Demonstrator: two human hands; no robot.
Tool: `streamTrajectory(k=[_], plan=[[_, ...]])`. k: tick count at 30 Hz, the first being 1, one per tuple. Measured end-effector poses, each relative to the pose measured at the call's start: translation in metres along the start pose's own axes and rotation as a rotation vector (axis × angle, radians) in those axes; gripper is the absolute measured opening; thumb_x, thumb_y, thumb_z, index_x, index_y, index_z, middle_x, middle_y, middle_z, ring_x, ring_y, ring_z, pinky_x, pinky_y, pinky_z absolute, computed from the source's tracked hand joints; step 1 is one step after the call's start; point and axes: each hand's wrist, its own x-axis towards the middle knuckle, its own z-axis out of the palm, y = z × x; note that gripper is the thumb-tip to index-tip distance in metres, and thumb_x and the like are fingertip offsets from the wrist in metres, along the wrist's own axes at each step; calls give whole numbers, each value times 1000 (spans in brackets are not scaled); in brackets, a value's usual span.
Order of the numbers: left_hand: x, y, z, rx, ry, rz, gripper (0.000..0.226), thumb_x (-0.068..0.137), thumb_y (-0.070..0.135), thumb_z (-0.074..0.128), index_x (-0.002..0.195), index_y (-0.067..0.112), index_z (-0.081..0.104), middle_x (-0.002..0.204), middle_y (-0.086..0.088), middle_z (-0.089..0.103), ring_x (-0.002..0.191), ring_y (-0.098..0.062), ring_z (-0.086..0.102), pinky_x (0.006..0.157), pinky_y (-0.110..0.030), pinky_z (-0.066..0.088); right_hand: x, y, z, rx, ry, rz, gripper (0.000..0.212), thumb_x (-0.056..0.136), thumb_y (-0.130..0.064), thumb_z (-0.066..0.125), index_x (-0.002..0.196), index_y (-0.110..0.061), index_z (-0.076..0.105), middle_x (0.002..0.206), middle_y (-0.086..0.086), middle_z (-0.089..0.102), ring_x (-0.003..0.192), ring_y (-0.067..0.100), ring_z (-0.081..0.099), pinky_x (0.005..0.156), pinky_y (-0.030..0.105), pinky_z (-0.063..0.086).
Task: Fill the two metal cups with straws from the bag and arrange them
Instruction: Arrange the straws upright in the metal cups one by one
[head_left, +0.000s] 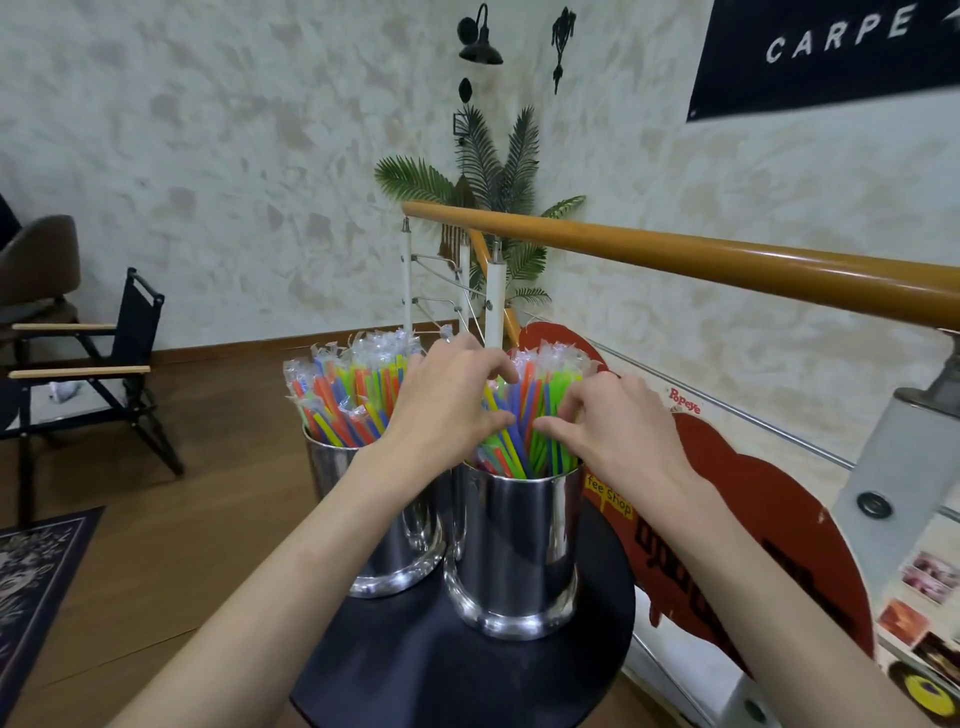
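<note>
Your left hand (447, 400) is curling over the near cup's straws (524, 415), fingers bent down into the bundle just left of frame centre, thumb tip touching a blue and yellow straw low in the bunch; whether you are actually pinching one I cannot tell. Your right hand (618, 421) is coming in from the other side, fingers hooked into the green straws and thumb reaching toward the left thumb, the two tips nearly meeting. Again, a firm grip on any single straw is not something the view is showing.

Those wrapped, coloured straws are standing upright in the right metal cup (517, 551), which is sitting at the centre of the frame on a round black table (415, 670). Just beside it, to the left and slightly farther back, the left metal cup (384, 530) is standing with its own straw bundle (348, 395) fanning out, clear wrapper tips sticking up. Your left forearm is crossing in front of that cup.

Moving outward: a wooden handrail (727, 254) is running across the right half above your hands, a red sign board (769, 519) is leaning below it at the right, a potted palm (498, 176) is standing in the corner at upper centre, and a folding chair (98, 364) is sitting at the left edge on the wooden floor.
</note>
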Motion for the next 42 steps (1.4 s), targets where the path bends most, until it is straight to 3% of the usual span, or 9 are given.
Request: streamTrajectory(k=[6, 11, 16, 21, 25, 31, 35, 42], plan=[[-2, 0, -3, -68, -85, -20, 32, 81, 33, 83, 108, 33, 65, 99, 18, 50, 93, -6, 47, 97, -41, 43, -7, -11, -1, -175, 41, 19, 40, 93, -59, 62, 99, -20, 66, 99, 5, 64, 98, 30, 64, 70, 34, 39], [-1, -1, -3, -75, -100, -12, 32, 83, 31, 81, 111, 31, 65, 100, 19, 52, 93, -5, 46, 99, -40, 43, -9, -14, 0, -169, 59, 14, 23, 99, -43, 57, 97, -20, 64, 88, -1, 52, 95, 27, 62, 69, 32, 37], [0, -3, -1, -80, -99, -8, 32, 84, 32, 80, 112, 32, 65, 93, 22, 50, 90, -4, 46, 94, -38, 42, -6, -10, 5, -49, 43, 38, 15, 94, -41, 64, 90, -27, 64, 90, -3, 65, 89, 22, 63, 65, 30, 38], [1, -4, 1, -100, -116, -8, 31, 84, 32, 80, 110, 33, 64, 89, 22, 50, 89, -6, 48, 94, -40, 43, -8, -12, 1, -113, 20, 38, 33, 93, -55, 64, 96, -22, 64, 90, -1, 59, 89, 24, 63, 66, 31, 39], [1, -6, 1, -86, -136, -7, 32, 85, 32, 79, 113, 32, 63, 96, 20, 54, 92, -7, 48, 96, -41, 42, -10, -20, 1, -228, 23, 14, 41, 94, -62, 57, 92, -22, 51, 88, -1, 51, 95, 26, 64, 66, 32, 36], [2, -11, 2, -93, -179, -8, 35, 82, 29, 82, 109, 34, 61, 99, 19, 56, 99, -11, 55, 96, -41, 44, -5, -25, 4, -207, 40, 19, 31, 98, -49, 61, 88, -22, 47, 86, 0, 49, 93, 26, 64, 67, 34, 39], [3, -12, 1, -142, -193, -11, 37, 81, 24, 84, 113, 29, 65, 96, 15, 58, 85, -8, 60, 79, -28, 47, -3, -28, 6, -186, 52, 40, 29, 99, -43, 61, 88, -20, 46, 88, 1, 49, 93, 27, 64, 67, 34, 40], [2, -15, 1, -212, -194, -13, 38, 80, 21, 85, 112, 25, 67, 100, 7, 66, 88, -10, 64, 82, -30, 54, 0, -25, 6, -84, 23, 103, 26, 93, -39, 65, 85, -18, 53, 80, -1, 52, 77, 22, 54, 62, 32, 38]])
